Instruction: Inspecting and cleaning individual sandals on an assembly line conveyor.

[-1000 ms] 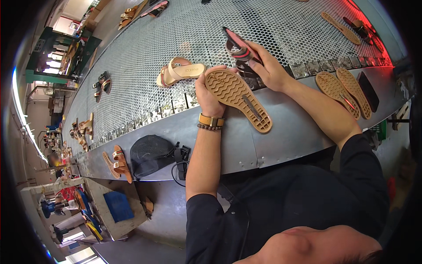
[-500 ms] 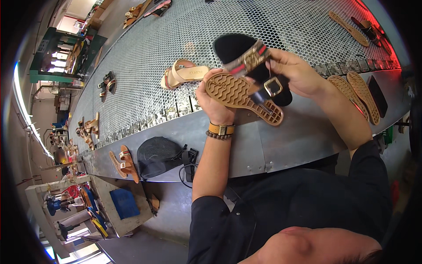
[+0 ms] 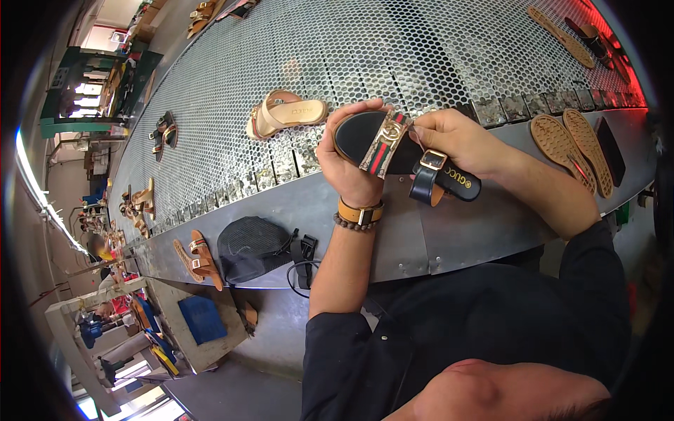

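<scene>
I hold a black flat sandal (image 3: 404, 156) with a green and red striped band, a gold ornament and a gold buckle, its footbed facing up over the metal edge of the perforated conveyor (image 3: 393, 49). My left hand (image 3: 346, 163) cups the toe end from below. My right hand (image 3: 456, 140) grips the striped band and the strap near the buckle. A beige strappy sandal (image 3: 284, 114) lies on the mesh just left of my left hand.
Two tan soles (image 3: 565, 140) and a dark insole (image 3: 609, 147) rest on the ledge at right. More sandals (image 3: 163, 130) lie along the belt to the left. A black mesh object (image 3: 253, 242) and brown sandals (image 3: 199, 258) sit on the lower ledge.
I have turned the sandal over from sole-up to footbed-up. My right hand has shifted onto the striped band, and the shoe sits lower toward the ledge.
</scene>
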